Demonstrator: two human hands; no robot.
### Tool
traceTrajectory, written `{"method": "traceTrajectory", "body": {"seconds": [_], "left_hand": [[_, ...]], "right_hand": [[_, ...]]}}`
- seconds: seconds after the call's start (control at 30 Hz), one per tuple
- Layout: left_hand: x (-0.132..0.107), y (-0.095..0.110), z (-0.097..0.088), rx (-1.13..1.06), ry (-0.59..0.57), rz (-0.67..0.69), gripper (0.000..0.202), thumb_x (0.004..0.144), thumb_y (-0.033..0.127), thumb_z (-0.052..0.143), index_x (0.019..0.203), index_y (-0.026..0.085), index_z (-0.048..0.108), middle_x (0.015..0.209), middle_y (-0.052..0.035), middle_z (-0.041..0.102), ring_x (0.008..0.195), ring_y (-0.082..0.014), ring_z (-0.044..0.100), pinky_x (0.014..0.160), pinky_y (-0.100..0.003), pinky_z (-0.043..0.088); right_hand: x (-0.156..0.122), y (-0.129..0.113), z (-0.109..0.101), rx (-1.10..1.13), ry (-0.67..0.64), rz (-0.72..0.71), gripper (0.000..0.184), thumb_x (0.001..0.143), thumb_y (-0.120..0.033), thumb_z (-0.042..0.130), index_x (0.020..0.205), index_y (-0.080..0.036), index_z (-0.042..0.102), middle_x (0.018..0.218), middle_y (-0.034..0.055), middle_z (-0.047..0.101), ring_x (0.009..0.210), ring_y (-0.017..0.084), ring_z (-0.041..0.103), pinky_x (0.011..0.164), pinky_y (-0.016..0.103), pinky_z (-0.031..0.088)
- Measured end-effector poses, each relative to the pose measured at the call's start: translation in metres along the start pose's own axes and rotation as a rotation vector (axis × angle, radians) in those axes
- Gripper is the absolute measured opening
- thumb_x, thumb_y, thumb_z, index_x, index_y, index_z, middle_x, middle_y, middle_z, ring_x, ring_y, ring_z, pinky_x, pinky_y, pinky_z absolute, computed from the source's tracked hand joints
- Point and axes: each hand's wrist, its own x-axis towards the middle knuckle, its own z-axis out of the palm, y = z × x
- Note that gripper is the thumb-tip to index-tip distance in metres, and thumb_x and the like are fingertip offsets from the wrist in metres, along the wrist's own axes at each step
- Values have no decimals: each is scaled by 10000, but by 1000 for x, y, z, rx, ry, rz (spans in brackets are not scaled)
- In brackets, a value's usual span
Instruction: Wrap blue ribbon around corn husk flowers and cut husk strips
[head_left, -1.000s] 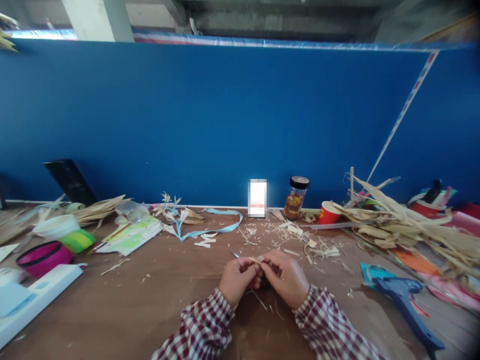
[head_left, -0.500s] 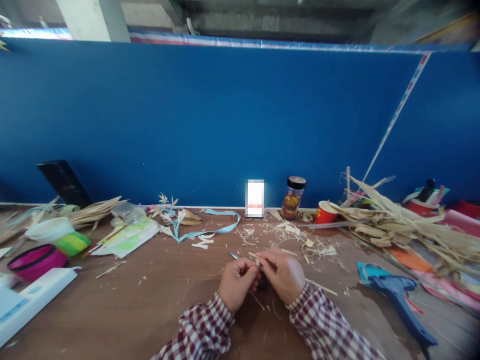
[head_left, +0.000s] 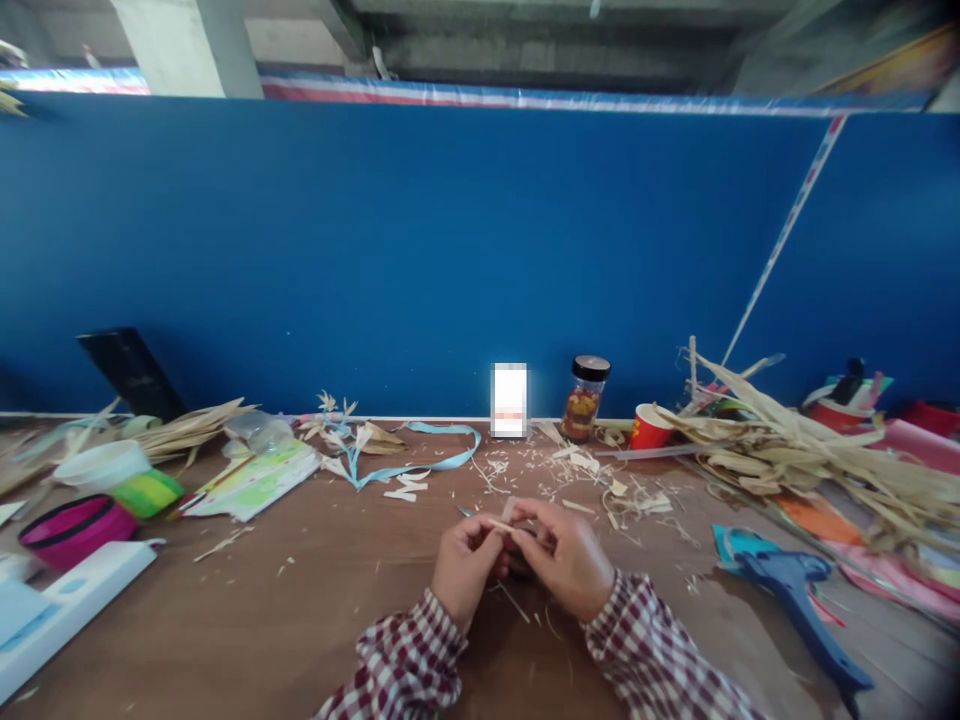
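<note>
Both my hands meet over the brown table (head_left: 315, 610) near its front middle. My left hand (head_left: 463, 562) is closed, pinching a thin pale straw strip (head_left: 501, 524) between thumb and fingers. My right hand (head_left: 568, 555) is closed too, fingers curled round the other end of the same strip and something dark beneath it that I cannot make out. A small metal tip (head_left: 465, 511) pokes out behind my left hand. Straw scraps (head_left: 592, 470) lie scattered just beyond the hands.
A blue glue gun (head_left: 795, 590) lies at the right, a heap of dried husks (head_left: 810, 450) behind it. A jar (head_left: 585, 398), red paper cup (head_left: 649, 427) and light blue ribbon (head_left: 420, 455) stand by the blue wall. Bowls (head_left: 75, 525) and a white tray (head_left: 60, 610) sit left.
The hands have stayed together and shifted slightly; the fingers have worked the strip, which now points left between them. Nothing else on the table moved.
</note>
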Motion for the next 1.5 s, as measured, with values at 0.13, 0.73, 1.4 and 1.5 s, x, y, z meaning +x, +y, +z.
{"method": "traceTrajectory", "body": {"seconds": [0.13, 0.73, 1.4, 1.5], "left_hand": [[-4, -3, 3, 140, -69, 66, 239, 667, 348, 657, 656, 113, 614, 560, -3, 595, 453, -59, 485, 435, -170, 406], [0, 3, -1, -59, 68, -31, 281, 638, 361, 690, 760, 113, 637, 579, 3, 591, 452, -37, 471, 433, -146, 381], [-1, 1, 1, 196, -108, -50, 335, 633, 390, 676, 833, 123, 649, 547, 1, 587, 400, -57, 446, 410, -187, 374], [2, -3, -3, 224, -81, 19, 302, 629, 403, 675, 694, 111, 636, 484, 20, 531, 374, -44, 382, 378, -177, 306]], "right_hand": [[1, 2, 2, 122, -92, 42, 190, 832, -228, 466, 892, -201, 645, 773, 3, 664, 710, 134, 601, 655, 219, 460], [7, 16, -17, -33, 79, 102, 382, 828, -321, 473, 1188, -196, 499, 1003, 74, 664, 500, 117, 564, 457, 232, 444], [12, 25, -31, -195, 242, 65, 256, 850, -318, 437, 1014, -227, 611, 946, 48, 674, 804, 167, 634, 700, 262, 489], [6, 5, -19, -98, 142, -66, 223, 851, -285, 441, 952, -219, 628, 919, 51, 670, 814, 164, 622, 720, 254, 481]]}}
